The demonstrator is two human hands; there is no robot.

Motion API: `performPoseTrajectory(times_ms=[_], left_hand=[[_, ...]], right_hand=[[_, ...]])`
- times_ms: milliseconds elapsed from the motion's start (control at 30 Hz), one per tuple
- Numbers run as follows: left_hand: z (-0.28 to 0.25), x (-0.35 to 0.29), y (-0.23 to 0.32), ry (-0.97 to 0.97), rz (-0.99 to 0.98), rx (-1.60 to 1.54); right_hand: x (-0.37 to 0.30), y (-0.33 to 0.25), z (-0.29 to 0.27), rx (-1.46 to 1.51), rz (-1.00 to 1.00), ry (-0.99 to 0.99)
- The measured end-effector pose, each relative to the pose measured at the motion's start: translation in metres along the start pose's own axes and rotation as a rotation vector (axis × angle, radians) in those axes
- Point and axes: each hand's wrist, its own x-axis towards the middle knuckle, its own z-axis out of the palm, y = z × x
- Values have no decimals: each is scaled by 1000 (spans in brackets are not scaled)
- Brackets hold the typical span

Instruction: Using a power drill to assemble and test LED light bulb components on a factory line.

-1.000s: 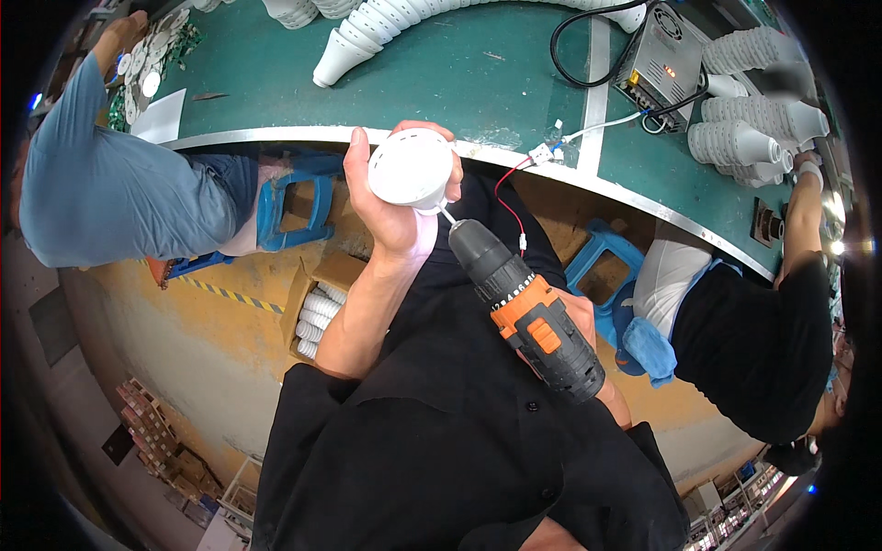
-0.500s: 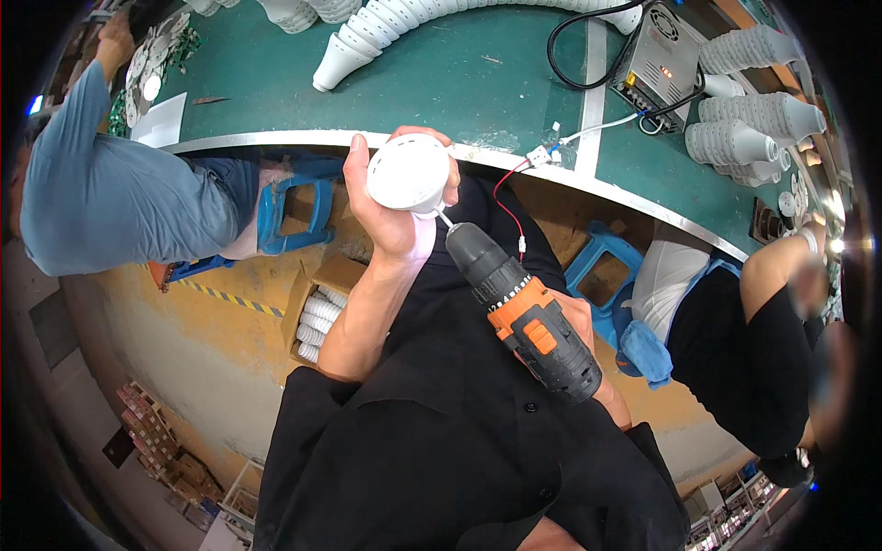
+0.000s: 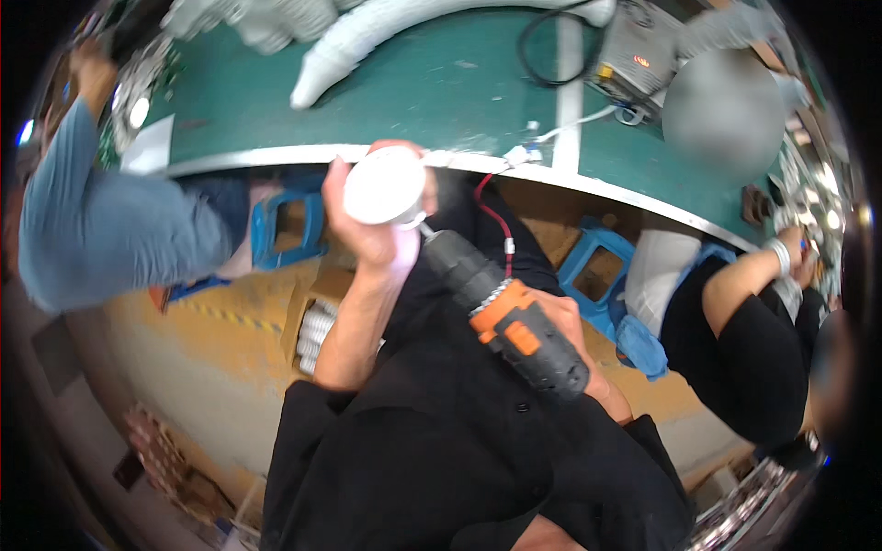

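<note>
My left hand (image 3: 367, 241) is wrapped round a white, cup-shaped plastic lamp housing (image 3: 384, 186), its broad round face turned up. My right hand (image 3: 562, 320) grips an orange and black cordless drill (image 3: 512, 317), mostly hidden behind its body. The drill points up and left, and its thin bit reaches the lower right edge of the housing. Whether the bit has gone into the wall cannot be made out. A bright light falls on my left wrist beside the bit.
Stacked white housings (image 3: 354, 41) lie on the green workbench (image 3: 432, 101). A metal power supply (image 3: 638, 46) feeds a red cable (image 3: 496, 211) hanging beside the drill. Co-workers sit left and right near blue stools (image 3: 597, 266). A carton (image 3: 299, 317) of white parts stands below.
The view has shifted and blurred. Housing and drill appear a little further left and lower, still held together the same way. The right-hand co-worker's forearm has moved.
</note>
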Motion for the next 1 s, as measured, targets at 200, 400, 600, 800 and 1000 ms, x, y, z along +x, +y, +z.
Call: performPoseTrajectory(times_ms=[200,400,600,800,1000], left_hand=[[-60,7,4,-178,-30,-117],[-55,19,3,-521,-44,-24],[-49,17,6,-429,2,44],[-45,19,8,-399,-6,42],[-37,11,9,-403,-8,36]], right_hand=[[7,3,13,128,-16,7],[4,-6,10,85,7,125],[3,-9,9,85,-31,130],[4,-9,8,80,-32,120],[5,-11,6,82,-22,107]])
